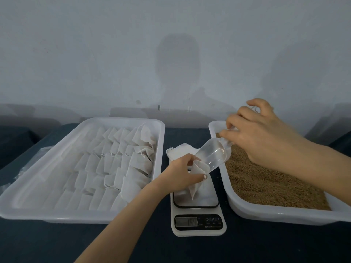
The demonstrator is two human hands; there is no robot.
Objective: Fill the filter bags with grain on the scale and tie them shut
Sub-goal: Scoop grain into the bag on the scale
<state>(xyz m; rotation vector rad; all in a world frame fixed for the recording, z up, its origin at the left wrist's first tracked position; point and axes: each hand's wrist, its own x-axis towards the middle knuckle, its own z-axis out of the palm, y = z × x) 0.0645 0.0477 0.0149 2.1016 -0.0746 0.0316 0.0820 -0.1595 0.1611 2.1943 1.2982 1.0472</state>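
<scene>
**Filling a filter bag on the scale, seen from the head camera**

A dark blue cloth-covered desk [247, 247] carried everything. At left lay a large white plastic tray [95, 218] lined with rows of white filter bags [121, 160]. At right sat a second white plastic tray [284, 215] of loose brown grain [266, 185]. Between them stood a white digital kitchen scale [198, 223], its display too blurred to read. The right hand [266, 137] had its grip curled round the handle of a clear plastic scoop [214, 154], tilted mouth-down into a bag. The left hand [182, 173] had its grip pinched on the open top of that white fabric filter bag [197, 179], which stood on the scale's platform. A small stack of flat white bags [180, 150] lay just behind.
</scene>
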